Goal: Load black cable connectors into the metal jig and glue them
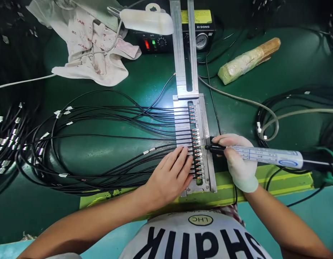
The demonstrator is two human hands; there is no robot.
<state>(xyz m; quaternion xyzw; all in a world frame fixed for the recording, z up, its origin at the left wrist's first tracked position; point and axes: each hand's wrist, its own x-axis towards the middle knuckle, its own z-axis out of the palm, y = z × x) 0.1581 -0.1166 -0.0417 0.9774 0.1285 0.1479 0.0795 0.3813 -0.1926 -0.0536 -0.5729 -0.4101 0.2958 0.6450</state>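
Observation:
A metal fixture (205, 144) lies on the green bench and holds a row of several thin black cables (107, 122) with red-tipped ends (195, 144). My left hand (170, 176) rests flat on the cables at the fixture's left edge, fingers stretched out. My right hand (239, 162), in a white glove, grips a syringe-like dispenser (263, 155). Its black tip (209, 147) touches the cable ends about halfway down the row.
A dispenser controller box (179, 36) stands at the back, with a crumpled cloth (93, 46) to its left and a wrapped stick (248, 61) to its right. More cable bundles (7, 144) lie at far left. Hoses and wires (276, 115) coil at right.

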